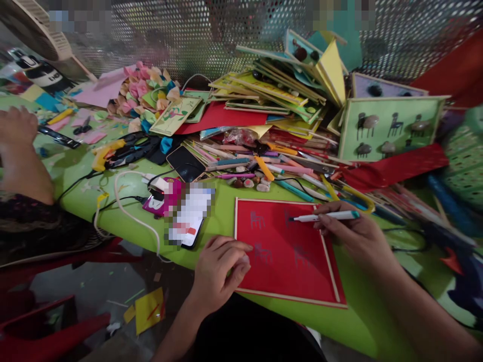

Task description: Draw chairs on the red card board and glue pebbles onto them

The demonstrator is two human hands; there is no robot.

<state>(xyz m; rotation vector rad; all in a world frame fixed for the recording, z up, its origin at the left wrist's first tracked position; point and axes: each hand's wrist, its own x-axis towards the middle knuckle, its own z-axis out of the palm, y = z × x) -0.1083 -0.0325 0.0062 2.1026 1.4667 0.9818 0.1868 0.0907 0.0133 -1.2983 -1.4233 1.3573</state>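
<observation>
A red card (283, 274) edged with thin wooden sticks lies on the green table before me. Several small dark chair drawings (258, 219) are on it. My right hand (349, 229) pinches a white marker (310, 217) with a teal end, its dark tip at the upper right drawing. Over the card's left edge rests my left hand (222, 269), fingers loosely bent and apart, holding nothing. A phone (192, 216) with a lit screen lies left of the card.
Behind the card are scattered pens (241, 163), small stones (263, 187) and a pile of framed cards (271, 90). A green card with stone chairs (392, 125) leans at right. A magenta power strip (166, 196) with cables sits left. Another person's hand (17, 128) is far left.
</observation>
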